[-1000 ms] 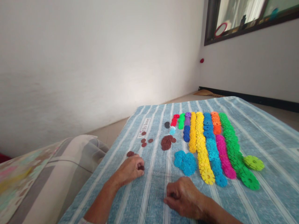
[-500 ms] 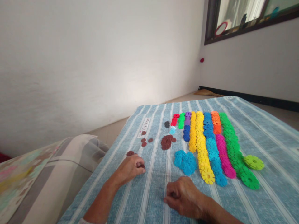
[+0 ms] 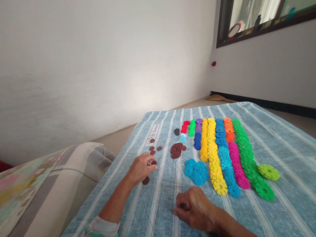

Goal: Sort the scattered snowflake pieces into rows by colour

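My left hand (image 3: 143, 169) is pinched on a small brown disc (image 3: 154, 162) over the left part of the cloth. Just below it lies another brown disc (image 3: 145, 180); several more brown discs (image 3: 159, 148) lie beyond the fingers. My right hand (image 3: 194, 209) rests curled on the cloth near the front, and what its fingers hold, if anything, is hidden. A brown pile (image 3: 176, 150) and a light blue pile (image 3: 196, 171) of notched discs sit beyond it. Overlapping rows of yellow (image 3: 214, 158), blue, magenta (image 3: 237, 164), orange and green discs (image 3: 244, 149) stretch away to the right.
A blue striped cloth (image 3: 168, 197) covers the surface. Lime green discs (image 3: 268, 172) lie at the right. Small red, black and purple groups sit at the back. Grey and white striped fabric (image 3: 54, 197) is at the left, with a white wall behind.
My left hand has moved up and slightly right, with a brown disc now at its fingertips. A brown disc now shows below it. My right hand has stayed in place.
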The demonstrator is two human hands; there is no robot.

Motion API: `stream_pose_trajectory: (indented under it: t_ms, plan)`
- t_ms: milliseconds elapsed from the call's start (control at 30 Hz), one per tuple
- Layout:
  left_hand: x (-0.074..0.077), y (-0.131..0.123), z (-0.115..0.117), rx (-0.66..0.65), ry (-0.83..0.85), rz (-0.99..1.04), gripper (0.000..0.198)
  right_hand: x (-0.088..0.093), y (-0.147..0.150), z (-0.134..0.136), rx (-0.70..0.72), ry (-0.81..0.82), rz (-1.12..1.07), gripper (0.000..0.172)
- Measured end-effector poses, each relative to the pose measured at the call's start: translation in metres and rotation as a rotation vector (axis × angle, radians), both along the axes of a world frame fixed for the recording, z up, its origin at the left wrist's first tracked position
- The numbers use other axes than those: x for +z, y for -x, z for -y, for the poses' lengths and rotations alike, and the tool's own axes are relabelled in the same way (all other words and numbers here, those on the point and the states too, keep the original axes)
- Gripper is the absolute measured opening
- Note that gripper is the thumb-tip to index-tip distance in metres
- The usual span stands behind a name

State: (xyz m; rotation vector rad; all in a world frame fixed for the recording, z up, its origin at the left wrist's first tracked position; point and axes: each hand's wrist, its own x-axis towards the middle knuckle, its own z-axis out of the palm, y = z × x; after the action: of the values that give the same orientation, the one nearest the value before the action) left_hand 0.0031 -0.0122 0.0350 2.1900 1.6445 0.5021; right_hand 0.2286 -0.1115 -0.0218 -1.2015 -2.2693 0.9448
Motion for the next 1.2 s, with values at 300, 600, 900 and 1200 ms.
stream_pose_trajectory:
  t_ms: [300,600,900,1200]
  plan:
    - [-0.018,-0.04,-0.054,0.044,-0.059,0.118,0.02,0.003,0.0,-0.001,0.011,0.011,0.026,0.021]
    - [-0.043,-0.061,-0.088,-0.049,0.001,0.182,0.024,0.0,0.0,-0.002,0.019,-0.013,0.046,0.021]
    - [-0.053,-0.059,-0.093,0.039,0.032,0.228,0.028,0.0,0.001,-0.002,0.009,-0.016,0.059,0.022]
    - [-0.045,-0.049,-0.082,0.088,0.011,0.221,0.02,0.003,0.001,-0.002,0.005,0.0,0.04,0.023]
